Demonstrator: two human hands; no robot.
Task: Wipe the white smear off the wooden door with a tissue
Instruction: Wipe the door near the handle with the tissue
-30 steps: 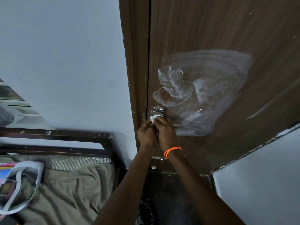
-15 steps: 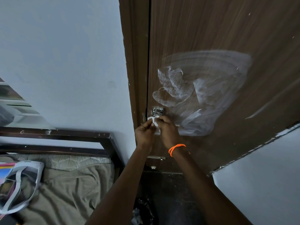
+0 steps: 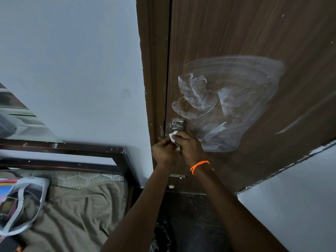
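A brown wooden door (image 3: 236,33) fills the upper right. A wide white smear (image 3: 232,99) covers its middle, thick and speckled at the left, thin and streaky toward the right. Just below the smear's left end, my left hand (image 3: 163,151) and my right hand (image 3: 189,148), with an orange band at the wrist, meet on a small crumpled white tissue (image 3: 173,137). Both pinch it, held in front of the door beside a metal lock plate (image 3: 178,124). Most of the tissue is hidden by my fingers.
A dark door frame (image 3: 154,70) borders a pale wall (image 3: 72,60) on the left. A bed with a dark headboard (image 3: 72,151) and olive sheet (image 3: 81,211) lies at the lower left, with a white visor-like thing (image 3: 23,202) on it. A dark floor (image 3: 190,215) lies below.
Both hands have risen slightly toward the lock plate, and more of the tissue shows between the fingers. The smear looks unchanged.
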